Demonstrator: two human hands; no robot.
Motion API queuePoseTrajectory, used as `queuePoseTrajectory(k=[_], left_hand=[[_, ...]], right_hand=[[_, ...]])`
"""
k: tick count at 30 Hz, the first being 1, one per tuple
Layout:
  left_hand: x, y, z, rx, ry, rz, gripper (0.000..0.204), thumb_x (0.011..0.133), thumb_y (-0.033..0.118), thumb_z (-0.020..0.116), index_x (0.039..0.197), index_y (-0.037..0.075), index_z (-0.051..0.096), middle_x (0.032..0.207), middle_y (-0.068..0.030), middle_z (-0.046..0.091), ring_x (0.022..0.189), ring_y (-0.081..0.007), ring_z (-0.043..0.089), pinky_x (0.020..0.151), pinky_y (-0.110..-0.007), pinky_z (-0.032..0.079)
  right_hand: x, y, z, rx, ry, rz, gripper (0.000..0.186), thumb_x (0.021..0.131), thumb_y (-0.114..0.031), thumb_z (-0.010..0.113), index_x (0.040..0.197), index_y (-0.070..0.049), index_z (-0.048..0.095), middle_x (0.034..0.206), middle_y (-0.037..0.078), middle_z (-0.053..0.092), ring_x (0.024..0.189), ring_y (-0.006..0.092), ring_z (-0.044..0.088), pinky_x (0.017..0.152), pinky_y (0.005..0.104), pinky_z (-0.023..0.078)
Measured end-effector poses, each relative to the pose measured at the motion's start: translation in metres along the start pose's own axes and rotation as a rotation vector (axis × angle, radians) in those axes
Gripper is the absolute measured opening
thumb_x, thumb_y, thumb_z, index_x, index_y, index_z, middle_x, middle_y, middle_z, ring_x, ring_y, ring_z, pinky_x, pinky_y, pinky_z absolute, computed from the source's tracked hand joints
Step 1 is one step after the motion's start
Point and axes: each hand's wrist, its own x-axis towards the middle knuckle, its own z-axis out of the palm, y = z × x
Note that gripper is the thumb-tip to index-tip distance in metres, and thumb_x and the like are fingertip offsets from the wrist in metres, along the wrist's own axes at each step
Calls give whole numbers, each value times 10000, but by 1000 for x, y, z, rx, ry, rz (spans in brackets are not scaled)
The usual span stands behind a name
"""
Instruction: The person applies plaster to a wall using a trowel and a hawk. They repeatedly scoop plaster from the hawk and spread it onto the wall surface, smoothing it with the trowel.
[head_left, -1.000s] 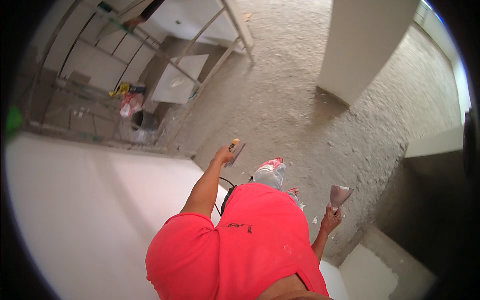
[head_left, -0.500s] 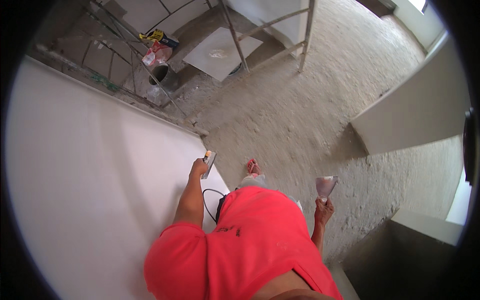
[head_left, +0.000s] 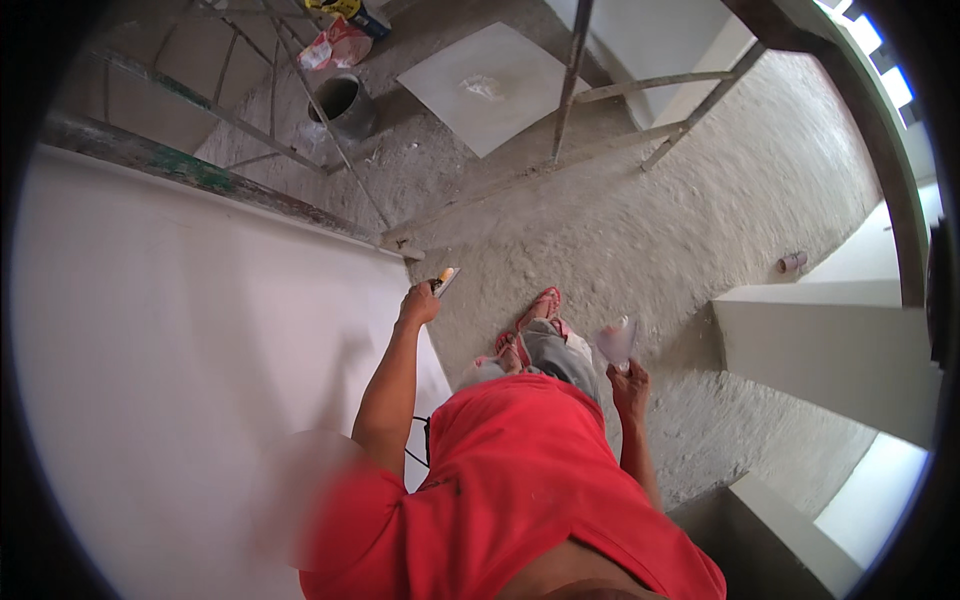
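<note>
Beside the white wall [head_left: 200, 350], my left hand [head_left: 420, 303] is closed around the handle of a wide-bladed putty knife [head_left: 447, 281]. Its metal blade is seen nearly edge-on, apart from the wall. My right hand [head_left: 629, 390] grips a second putty knife [head_left: 616, 342], whose blade flares to a broad edge and points forward. That blade is somewhat blurred, and residue on it cannot be made out clearly. Both hands hang in front of my body, over the rough floor [head_left: 500, 240].
Metal scaffolding [head_left: 568, 90] stands ahead, with a crossing rail [head_left: 200, 175] along the wall top. Behind it are a dark bucket [head_left: 352, 108], a pale square board [head_left: 470, 105] bearing white material, and a red-white bag [head_left: 345, 45]. A short pipe piece [head_left: 791, 262] lies at right, near a low wall [head_left: 830, 340].
I have stepped forward; the scaffolding, bucket and board appear closer. My left hand has reached farther ahead with its putty knife. The right one has come inward, its blade tilting.
</note>
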Motion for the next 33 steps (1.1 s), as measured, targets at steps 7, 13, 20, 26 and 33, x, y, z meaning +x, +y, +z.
queuePoseTrajectory(k=[7,13,20,26,33], left_hand=[[12,28,-44,-77,112,-137,351,846,200,540,1177,123,625,1086,-225,661,1035,-408,615,893,-494,488],[87,76,-86,-252,166,39,418,849,202,582,1260,126,587,1070,-202,669,1013,-409,617,882,-486,489],[324,101,-53,-121,123,256,455,839,218,643,1266,88,557,1158,-170,645,1063,-372,609,908,-491,466],[565,119,-5,-35,142,418,378,895,117,496,1270,131,544,1265,-131,594,1161,-345,554,993,-492,410],[754,188,-17,118,395,367,300,919,135,426,1152,138,614,1065,-112,682,1011,-339,639,867,-488,489]], right_hand=[[140,-73,60,-194,-236,-97,161,793,-135,675,845,11,631,608,10,499,643,48,441,554,275,397],[212,-115,104,-362,-322,-53,208,769,-156,711,898,3,667,647,81,594,666,56,516,596,296,457],[262,-74,166,-465,-331,84,182,754,-128,706,873,1,657,646,96,594,646,88,535,616,300,464],[303,-60,239,-272,-231,211,134,729,-46,696,849,-1,657,698,90,604,663,103,549,624,297,461],[334,-87,287,-238,-270,307,164,715,-39,748,853,-6,666,739,106,620,662,196,604,618,318,472]])
